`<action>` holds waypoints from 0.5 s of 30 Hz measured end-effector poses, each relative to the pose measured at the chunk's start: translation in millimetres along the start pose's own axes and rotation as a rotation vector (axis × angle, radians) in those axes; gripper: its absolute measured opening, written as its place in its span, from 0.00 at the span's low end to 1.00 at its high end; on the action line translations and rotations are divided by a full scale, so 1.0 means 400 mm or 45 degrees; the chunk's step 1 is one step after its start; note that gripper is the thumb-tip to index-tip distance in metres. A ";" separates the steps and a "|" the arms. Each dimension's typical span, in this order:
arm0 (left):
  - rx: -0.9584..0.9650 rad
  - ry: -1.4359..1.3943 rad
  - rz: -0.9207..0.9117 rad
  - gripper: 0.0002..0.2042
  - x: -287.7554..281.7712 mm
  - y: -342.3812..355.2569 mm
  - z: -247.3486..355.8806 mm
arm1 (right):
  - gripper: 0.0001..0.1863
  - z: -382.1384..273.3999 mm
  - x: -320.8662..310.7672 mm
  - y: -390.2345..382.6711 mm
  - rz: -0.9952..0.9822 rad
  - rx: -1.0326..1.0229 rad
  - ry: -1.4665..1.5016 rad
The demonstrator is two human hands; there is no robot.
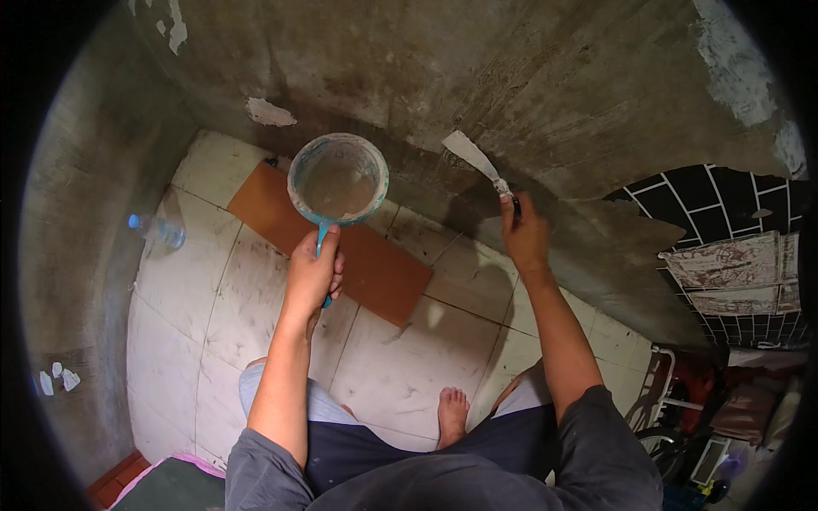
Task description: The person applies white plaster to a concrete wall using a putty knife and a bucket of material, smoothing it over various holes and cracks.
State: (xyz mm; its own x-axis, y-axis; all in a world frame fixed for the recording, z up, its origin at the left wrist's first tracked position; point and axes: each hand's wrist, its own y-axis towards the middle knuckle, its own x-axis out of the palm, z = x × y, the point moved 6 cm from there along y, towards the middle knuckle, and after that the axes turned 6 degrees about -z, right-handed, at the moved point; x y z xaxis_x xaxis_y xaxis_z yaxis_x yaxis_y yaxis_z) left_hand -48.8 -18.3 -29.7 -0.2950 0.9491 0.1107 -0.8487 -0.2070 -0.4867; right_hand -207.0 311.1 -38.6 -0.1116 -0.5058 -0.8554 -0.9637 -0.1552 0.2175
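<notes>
My left hand (pixel 315 274) is closed round the teal handle of a small round pot (pixel 339 177), smeared pale inside and holding greyish material, above an orange board (pixel 382 285) on the floor. My right hand (pixel 524 232) grips a putty knife (pixel 467 153) by its dark handle, with its pale, caked blade angled up and left near the stained grey wall (pixel 426 68). I cannot tell whether the blade touches the wall. Pale patches mark the wall in several places.
The tiled floor (pixel 213 375) meets a left wall (pixel 77 247), where a plastic bottle (pixel 158 228) lies. At right are black tiling (pixel 686 200), patterned panels (pixel 720 264), a bicycle wheel (pixel 660 447) and bags (pixel 741 409). A pink-edged green mat (pixel 166 490) lies bottom left. My bare foot (pixel 452 413) shows below.
</notes>
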 end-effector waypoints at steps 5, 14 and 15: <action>0.037 -0.083 -0.067 0.17 0.048 0.038 -0.041 | 0.20 0.076 -0.103 0.001 0.070 0.041 -0.120; 0.026 -0.030 -0.080 0.19 0.036 0.041 -0.055 | 0.19 0.035 -0.167 -0.085 -0.098 -0.117 0.059; 0.015 -0.012 -0.089 0.19 0.039 0.043 -0.060 | 0.18 0.005 -0.163 -0.066 -0.130 -0.072 0.077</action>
State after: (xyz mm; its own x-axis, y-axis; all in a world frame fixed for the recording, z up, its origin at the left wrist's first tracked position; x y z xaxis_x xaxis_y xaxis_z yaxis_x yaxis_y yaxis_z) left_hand -57.3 -1.2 -57.3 -0.2390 0.9590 0.1524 -0.8726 -0.1433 -0.4669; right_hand -174.8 350.0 10.7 0.0027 -0.5350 -0.8449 -0.9539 -0.2549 0.1584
